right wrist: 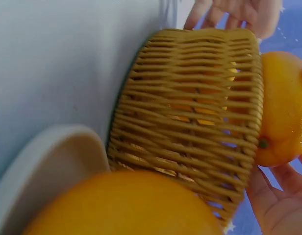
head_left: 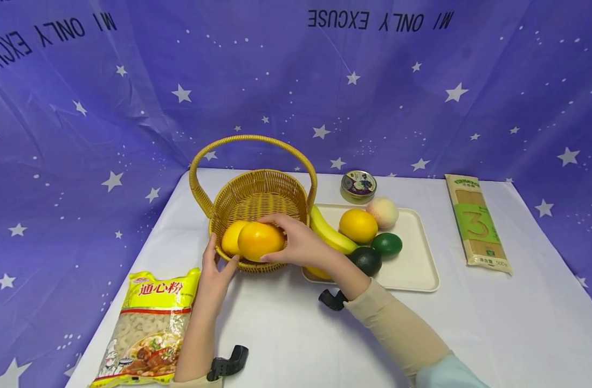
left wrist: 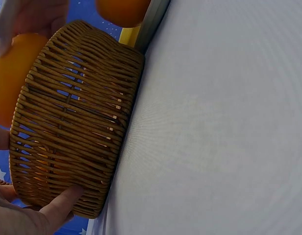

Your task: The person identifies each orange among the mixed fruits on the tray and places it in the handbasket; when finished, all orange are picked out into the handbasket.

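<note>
A wicker basket (head_left: 257, 207) with a tall arched handle stands on the table. My right hand (head_left: 301, 240) holds an orange (head_left: 262, 241) at the basket's front rim, thumb below it and fingers over its top. Another yellow-orange fruit (head_left: 232, 238) lies inside the basket, partly hidden behind the orange. At the front left of the basket, my left hand (head_left: 218, 275) grips the rim and wall. In the left wrist view one finger (left wrist: 62, 201) lies along the woven outer side. The right wrist view shows the orange (right wrist: 283, 110) overlapping the rim, its green stem spot visible.
Right of the basket, a cream tray (head_left: 412, 269) bears a banana (head_left: 332, 234), an orange (head_left: 358, 225), a peach (head_left: 383, 212), a green fruit (head_left: 387, 245) and a dark avocado (head_left: 366, 261). A round tin (head_left: 358, 185), noodle pack (head_left: 477, 223) and macaroni bag (head_left: 152, 323) lie around.
</note>
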Demonstrator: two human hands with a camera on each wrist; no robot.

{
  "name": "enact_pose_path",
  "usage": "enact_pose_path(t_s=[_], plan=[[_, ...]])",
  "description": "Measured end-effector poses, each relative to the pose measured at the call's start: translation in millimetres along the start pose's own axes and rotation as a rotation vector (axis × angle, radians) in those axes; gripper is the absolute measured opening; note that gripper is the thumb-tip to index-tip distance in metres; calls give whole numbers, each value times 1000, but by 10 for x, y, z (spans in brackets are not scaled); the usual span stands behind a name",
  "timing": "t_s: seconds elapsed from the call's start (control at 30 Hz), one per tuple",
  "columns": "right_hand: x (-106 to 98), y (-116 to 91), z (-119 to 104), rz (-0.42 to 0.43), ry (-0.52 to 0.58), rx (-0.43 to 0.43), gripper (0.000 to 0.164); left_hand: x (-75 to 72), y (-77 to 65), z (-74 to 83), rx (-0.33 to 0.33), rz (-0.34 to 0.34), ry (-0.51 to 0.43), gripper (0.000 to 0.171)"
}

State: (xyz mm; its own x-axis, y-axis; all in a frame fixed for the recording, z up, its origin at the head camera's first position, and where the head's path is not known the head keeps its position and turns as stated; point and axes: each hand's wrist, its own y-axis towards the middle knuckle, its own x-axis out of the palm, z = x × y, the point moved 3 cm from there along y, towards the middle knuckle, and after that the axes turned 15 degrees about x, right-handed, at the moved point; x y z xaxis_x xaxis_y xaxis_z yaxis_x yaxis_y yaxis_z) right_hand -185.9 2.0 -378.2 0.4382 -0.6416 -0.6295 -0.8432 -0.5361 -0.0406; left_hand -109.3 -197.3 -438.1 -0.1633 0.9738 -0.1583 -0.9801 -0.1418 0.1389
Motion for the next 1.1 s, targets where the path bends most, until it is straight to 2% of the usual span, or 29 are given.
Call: enact_pose_path(t_s=[0.2,0.57,0.93,1.1], plan=[[95,78,20,-33,-68,24,73,11,-11,-15,-2,5,8,82],[34,151,122,-137,-51,37,68,17,-14,-18,5,3,-2,82],[46,202,133,-159,-199,32,70,25,-17,-4,8,1,-5,82],[72,232,120,-135,-245,52,69,17,-8,5,13,2,-9,82]])
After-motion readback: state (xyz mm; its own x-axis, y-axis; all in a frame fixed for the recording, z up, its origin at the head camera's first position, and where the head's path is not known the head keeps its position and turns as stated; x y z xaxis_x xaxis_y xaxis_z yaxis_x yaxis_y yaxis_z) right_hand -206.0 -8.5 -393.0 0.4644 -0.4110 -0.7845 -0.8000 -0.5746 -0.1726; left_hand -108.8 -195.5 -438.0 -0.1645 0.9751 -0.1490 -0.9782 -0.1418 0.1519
